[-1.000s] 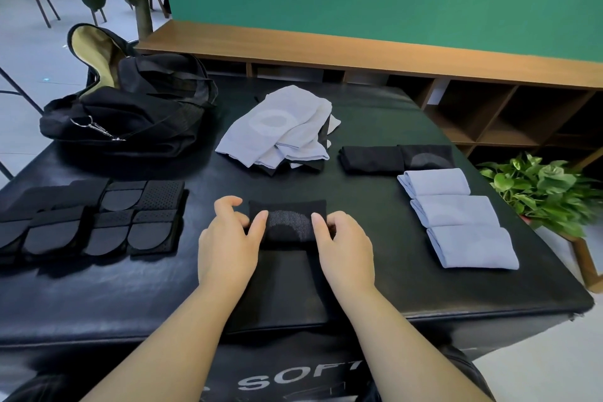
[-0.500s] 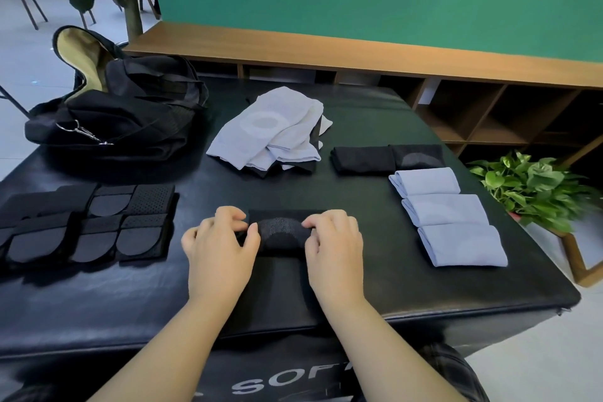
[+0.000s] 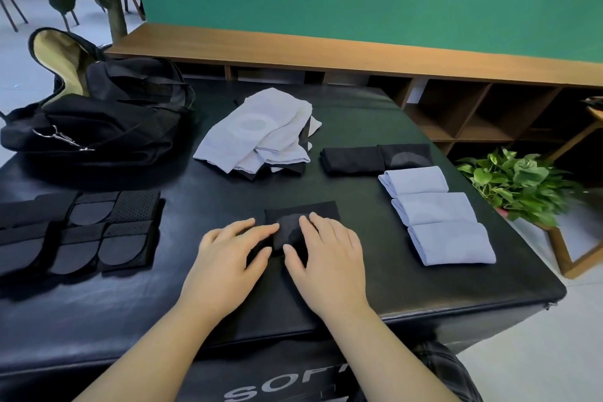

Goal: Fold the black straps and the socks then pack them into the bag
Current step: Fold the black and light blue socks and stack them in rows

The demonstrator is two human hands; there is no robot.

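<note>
Two flat hands, our left hand [image 3: 228, 258] and right hand [image 3: 329, 258], press the black sock [image 3: 293, 228] near the table's [image 3: 424, 297] front edge, gripping nothing. We think it is soft, light and floppy, so we should pinch its folded edges.

1. The bag [image 3: 98, 127] sits at the table's [image 3: 424, 290] far-left corner.
2. The straps [image 3: 78, 232] lie along the left edge.
3. The unfolded socks [image 3: 257, 134] lie mid-table, toward the far edge.
4. The folded socks [image 3: 434, 212] line the right edge.
</note>
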